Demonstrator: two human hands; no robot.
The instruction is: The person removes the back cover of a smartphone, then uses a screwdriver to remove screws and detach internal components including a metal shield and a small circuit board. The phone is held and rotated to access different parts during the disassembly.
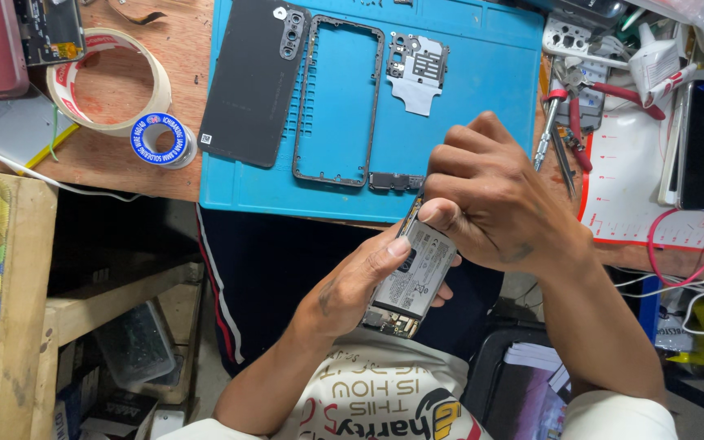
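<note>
An opened phone body (411, 281) with its grey battery showing is held over my lap, below the table edge. My left hand (360, 281) grips it from the left side, thumb laid across the battery. My right hand (495, 200) is closed at the phone's upper end, fingertips pinched at its top edge; what they pinch is hidden. On the blue mat (466, 106) above lie a dark back cover (250, 81), a black mid frame (337, 98), a small grey shield plate (417, 69) and a small dark board (395, 181).
Two tape rolls (107, 77) (160, 140) sit on the wooden table at left. Red-handled pliers (568, 122), a screwdriver, a white tube and red and white cables crowd the right side. A wooden crate and shelf stand at lower left.
</note>
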